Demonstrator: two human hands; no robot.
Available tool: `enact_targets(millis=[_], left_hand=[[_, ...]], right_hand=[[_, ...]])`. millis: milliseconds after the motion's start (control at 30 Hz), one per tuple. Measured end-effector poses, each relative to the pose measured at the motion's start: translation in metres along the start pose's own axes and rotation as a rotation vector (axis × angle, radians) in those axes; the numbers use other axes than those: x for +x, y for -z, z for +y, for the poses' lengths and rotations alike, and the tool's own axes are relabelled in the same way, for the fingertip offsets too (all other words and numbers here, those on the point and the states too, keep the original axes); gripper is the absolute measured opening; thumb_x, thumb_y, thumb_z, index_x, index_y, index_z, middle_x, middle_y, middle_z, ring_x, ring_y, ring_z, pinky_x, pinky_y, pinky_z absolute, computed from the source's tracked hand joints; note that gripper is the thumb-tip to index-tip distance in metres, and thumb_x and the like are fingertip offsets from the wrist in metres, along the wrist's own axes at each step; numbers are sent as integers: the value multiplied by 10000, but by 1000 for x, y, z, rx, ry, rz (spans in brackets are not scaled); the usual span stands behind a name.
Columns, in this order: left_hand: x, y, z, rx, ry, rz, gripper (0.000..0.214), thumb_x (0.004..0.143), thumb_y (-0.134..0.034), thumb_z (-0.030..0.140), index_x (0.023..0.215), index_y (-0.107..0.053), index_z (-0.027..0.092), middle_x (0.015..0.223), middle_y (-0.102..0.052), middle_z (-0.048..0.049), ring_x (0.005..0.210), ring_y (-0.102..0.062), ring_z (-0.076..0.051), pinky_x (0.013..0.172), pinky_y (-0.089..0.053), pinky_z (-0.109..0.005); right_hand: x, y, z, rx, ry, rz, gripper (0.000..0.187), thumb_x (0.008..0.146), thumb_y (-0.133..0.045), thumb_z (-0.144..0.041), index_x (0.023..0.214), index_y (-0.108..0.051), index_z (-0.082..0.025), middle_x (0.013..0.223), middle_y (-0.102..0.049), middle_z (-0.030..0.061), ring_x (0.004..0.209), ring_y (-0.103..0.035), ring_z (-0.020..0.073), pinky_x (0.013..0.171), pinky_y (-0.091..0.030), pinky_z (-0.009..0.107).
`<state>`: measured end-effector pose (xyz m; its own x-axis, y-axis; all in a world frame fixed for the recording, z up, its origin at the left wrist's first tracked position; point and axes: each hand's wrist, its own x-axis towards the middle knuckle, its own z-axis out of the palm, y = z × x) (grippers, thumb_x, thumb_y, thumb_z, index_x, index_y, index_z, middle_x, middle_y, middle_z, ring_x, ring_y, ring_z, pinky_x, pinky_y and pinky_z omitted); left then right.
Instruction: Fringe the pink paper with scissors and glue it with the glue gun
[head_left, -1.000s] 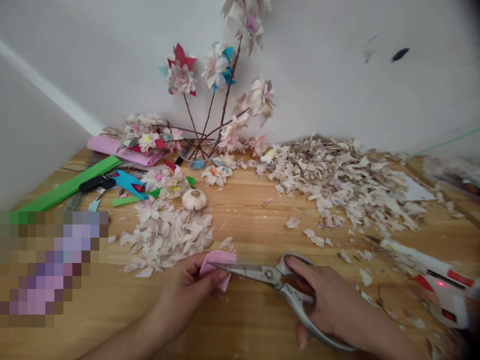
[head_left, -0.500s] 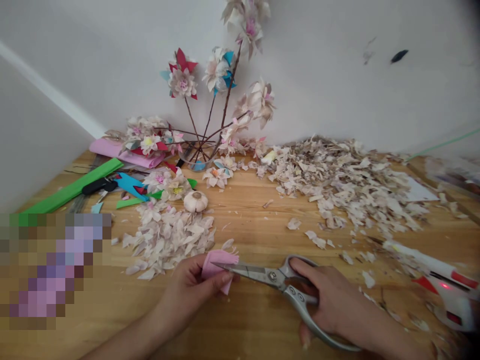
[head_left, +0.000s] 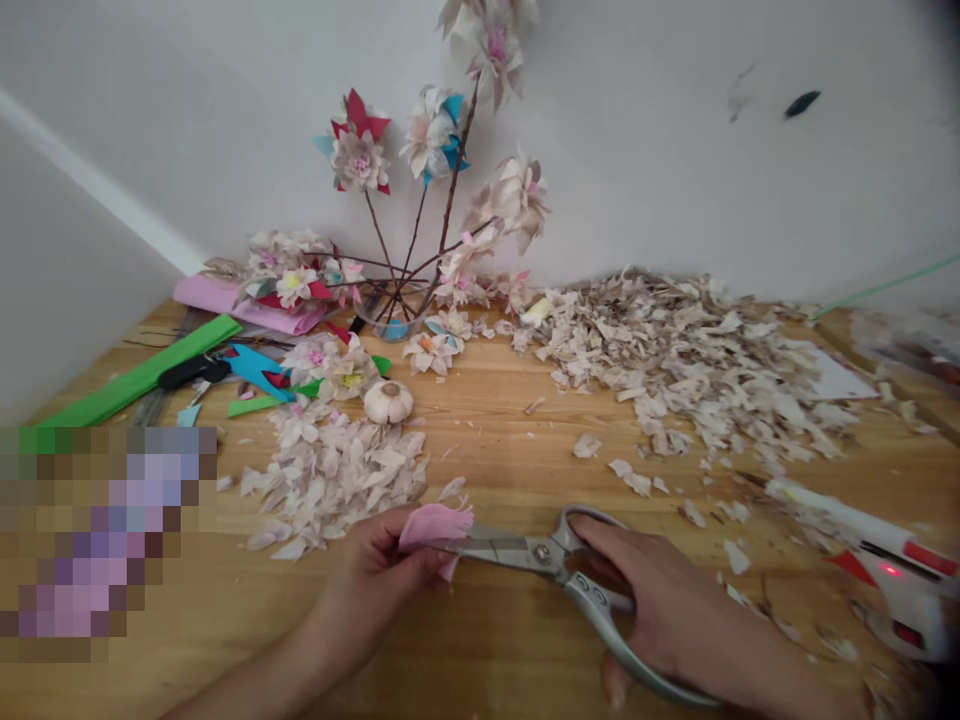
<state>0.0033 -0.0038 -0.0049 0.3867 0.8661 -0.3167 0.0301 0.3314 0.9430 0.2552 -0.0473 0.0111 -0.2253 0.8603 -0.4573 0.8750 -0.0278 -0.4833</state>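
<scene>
Pink crepe paper (head_left: 436, 525) is projecting from the person's left hand (head_left: 371, 575), over the wooden desk (head_left: 510, 640) at the lower middle of the view. A white wall (head_left: 675, 150) is rising behind the desk, and paper flowers on bare twigs are standing in a glass vase (head_left: 390, 318) against it.

Two heaps of pale, petal-shaped paper scraps are covering much of the desk. The larger heap (head_left: 675, 370) is spreading across the right side, and the smaller heap (head_left: 337, 480) is lying just beyond the left hand.

The left hand's grip is clenching the pink crepe paper between thumb and fingers. The right hand (head_left: 675, 605) is closing its grip around the looped handles of steel scissors (head_left: 540, 555). Their nearly closed blades are pointing left and reaching the paper's lower part, though the exact point of contact cannot be told.

A white-and-red hot glue gun (head_left: 892, 570) is lying on the desk near the right hand, showing a small red light. A garlic bulb (head_left: 388, 402) is resting just above the smaller heap. Toward the far left, a green paper strip (head_left: 135, 370), a folded pink sheet (head_left: 240, 308), blue paper cut-outs (head_left: 255, 365) and a black-handled tool (head_left: 191, 372) are lying on the desk.
</scene>
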Motion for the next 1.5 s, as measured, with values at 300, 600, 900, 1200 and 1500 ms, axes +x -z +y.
enact_targets(millis=[300,600,900,1200,1500], left_hand=[[-3,0,-3,-16,10,-8,122,716,-661,303,680,-688,189,569,-587,22,545,-501,-108,541,-420,-217],[-1,-1,0,-38,40,8,107,678,-681,297,671,-712,194,556,-610,13,532,-511,-108,535,-430,-221],[-2,0,-5,-48,-25,36,74,692,-674,258,651,-699,202,538,-595,34,523,-505,-98,535,-421,-208],[-1,-1,-7,-83,-14,33,42,689,-683,235,705,-720,222,561,-610,41,529,-511,-86,532,-420,-189],[-1,-1,-3,-50,9,18,107,691,-684,276,620,-680,196,555,-610,26,532,-518,-102,534,-429,-213]], right_hand=[[-1,0,-2,-49,15,30,639,352,-892,-443,842,-537,-236,835,-646,-1,708,-579,224,607,-409,276],[1,-5,3,-55,27,82,615,329,-889,-455,768,-516,-238,719,-610,-49,596,-512,158,524,-344,238],[0,0,2,-63,28,56,644,365,-879,-473,850,-525,-239,849,-646,4,740,-586,236,625,-417,286],[1,-2,2,-63,28,52,665,345,-882,-475,868,-542,-245,858,-652,0,731,-589,225,626,-416,271],[0,-1,-2,-74,19,80,623,327,-903,-418,775,-511,-237,692,-604,-57,594,-521,164,516,-324,236]])
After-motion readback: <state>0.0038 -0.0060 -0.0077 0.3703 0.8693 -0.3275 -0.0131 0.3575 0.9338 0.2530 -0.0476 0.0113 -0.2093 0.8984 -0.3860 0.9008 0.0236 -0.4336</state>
